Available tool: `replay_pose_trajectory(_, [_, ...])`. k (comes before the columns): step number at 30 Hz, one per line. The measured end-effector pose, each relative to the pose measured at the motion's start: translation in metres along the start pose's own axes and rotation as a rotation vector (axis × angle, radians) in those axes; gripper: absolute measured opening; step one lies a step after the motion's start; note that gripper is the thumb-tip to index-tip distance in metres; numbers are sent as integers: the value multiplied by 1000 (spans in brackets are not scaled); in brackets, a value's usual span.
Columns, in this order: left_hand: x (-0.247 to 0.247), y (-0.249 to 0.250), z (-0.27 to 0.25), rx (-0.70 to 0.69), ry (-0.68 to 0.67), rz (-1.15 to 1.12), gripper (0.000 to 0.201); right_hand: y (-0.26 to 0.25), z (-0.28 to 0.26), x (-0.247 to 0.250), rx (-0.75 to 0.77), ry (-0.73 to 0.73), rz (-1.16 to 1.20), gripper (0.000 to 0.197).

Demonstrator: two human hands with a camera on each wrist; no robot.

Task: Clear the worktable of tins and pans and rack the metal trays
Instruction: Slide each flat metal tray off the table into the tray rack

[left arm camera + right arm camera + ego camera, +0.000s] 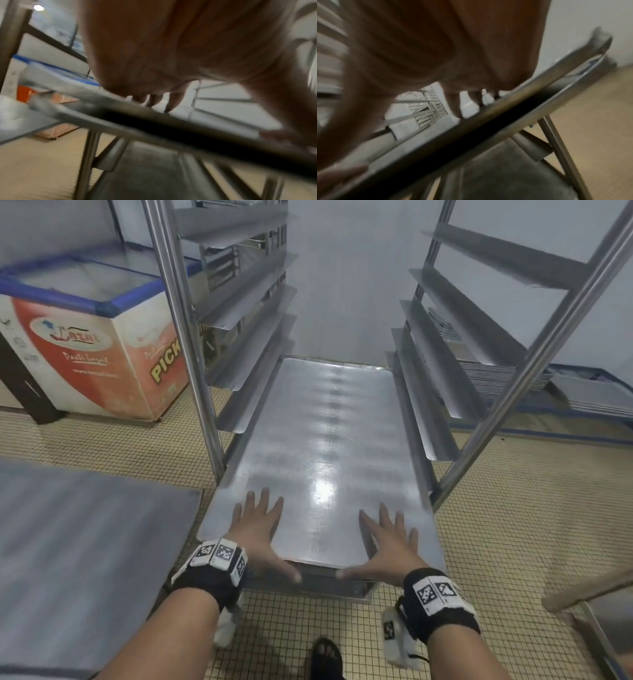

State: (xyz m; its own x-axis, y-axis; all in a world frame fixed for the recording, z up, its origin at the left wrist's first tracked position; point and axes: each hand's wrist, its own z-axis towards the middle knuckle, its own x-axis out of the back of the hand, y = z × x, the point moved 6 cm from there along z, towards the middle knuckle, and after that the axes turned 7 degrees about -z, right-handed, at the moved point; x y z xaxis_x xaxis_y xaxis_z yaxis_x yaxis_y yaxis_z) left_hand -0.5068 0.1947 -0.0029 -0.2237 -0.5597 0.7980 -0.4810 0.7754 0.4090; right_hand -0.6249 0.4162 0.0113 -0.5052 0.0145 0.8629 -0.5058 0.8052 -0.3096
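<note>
the metal tray point(322, 446) lies mostly inside the rack point(191, 344), its near end sticking out. the left hand point(257, 529) and right hand point(390, 542) lie flat on it, fingers spread. more trays point(493, 378) wait stacked behind; the worktable's state i cannot tell.

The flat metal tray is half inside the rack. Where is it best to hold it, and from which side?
Probably the near short edge of the flat, shiny metal tray, approached from the front: it overhangs the steel rack, whose side ledges cover the long edges. The left hand and right hand lie flat there now.
</note>
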Motion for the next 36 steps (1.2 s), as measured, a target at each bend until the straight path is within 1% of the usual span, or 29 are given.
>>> replay_pose_trajectory(1, [-4,-3,0,-36,23,64,154,1,0,-7,25,-24,-61,139])
replay_pose_trajectory(2, [-6,-5,1,-53,59,115,148,2,1,-11,28,-10,-119,138])
replay_pose_trajectory(4, [-6,-8,5,-64,123,163,130,4,6,-13,11,86,-205,128])
replay_pose_trajectory(5, [-6,-7,6,-64,139,174,124,4,7,-13,7,127,-234,124])
replay_pose_trajectory(7, [-4,-4,8,-61,149,194,120,2,10,-12,14,159,-281,116])
replay_pose_trajectory(10, [-1,-1,14,-45,134,205,119,1,15,-8,29,168,-336,108])
replay_pose_trajectory(18, [19,8,50,-31,131,200,116,9,54,13,43,172,-366,108])
replay_pose_trajectory(28, [55,16,106,-30,147,213,113,11,109,46,59,168,-392,102])
replay_pose_trajectory(36, [85,24,148,-11,142,287,110,10,158,72,64,171,-430,96])
